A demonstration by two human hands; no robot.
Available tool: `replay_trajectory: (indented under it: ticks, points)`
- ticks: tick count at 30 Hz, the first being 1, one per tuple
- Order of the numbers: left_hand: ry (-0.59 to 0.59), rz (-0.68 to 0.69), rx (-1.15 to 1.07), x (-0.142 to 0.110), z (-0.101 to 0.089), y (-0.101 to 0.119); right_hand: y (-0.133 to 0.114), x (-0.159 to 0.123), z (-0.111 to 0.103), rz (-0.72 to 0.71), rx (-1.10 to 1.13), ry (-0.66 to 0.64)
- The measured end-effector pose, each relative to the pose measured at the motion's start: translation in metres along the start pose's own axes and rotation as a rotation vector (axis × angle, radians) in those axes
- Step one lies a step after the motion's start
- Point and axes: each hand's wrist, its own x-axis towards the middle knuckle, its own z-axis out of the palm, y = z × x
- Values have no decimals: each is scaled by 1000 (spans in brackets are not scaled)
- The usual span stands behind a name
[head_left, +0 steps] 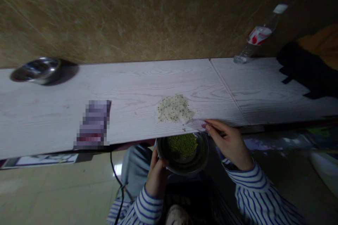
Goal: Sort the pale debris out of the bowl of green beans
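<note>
My left hand [157,174] grips the rim of a metal bowl [202,160], held just below the table's front edge. Green mung beans [182,146] lie inside it. Between the fingers of my right hand [228,140] is a clear plastic scoop [195,124], at the table edge above the bowl's right side. Whether the scoop holds anything is too small to tell. Left of and behind the scoop, a heap of white rice [174,108] with scattered green beans lies on the table. A few loose beans [184,129] sit near the edge.
A second metal bowl [39,71] stands tilted at the far left. Nearer the front edge lies a pixelated flat object [93,123]. A clear plastic bottle [260,35] stands by the wall, beside a dark and orange bag [311,59]. A black cable [116,175] hangs below the table [132,88].
</note>
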Motion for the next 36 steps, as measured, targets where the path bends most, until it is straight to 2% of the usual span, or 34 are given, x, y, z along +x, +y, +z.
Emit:
replay_trajectory:
  ticks: [13, 23, 28, 36]
  points:
    - [10, 2, 18, -1, -3, 3, -4, 5, 9, -72, -46, -15]
    - [34, 33, 52, 0, -5, 10, -12, 5, 7, -178, -53, -113]
    - [30, 71, 35, -3, -2, 12, -12, 4, 9, -150, -58, -66]
    - [38, 47, 46, -1, -5, 12, -15, 12, 23, -94, -76, -25]
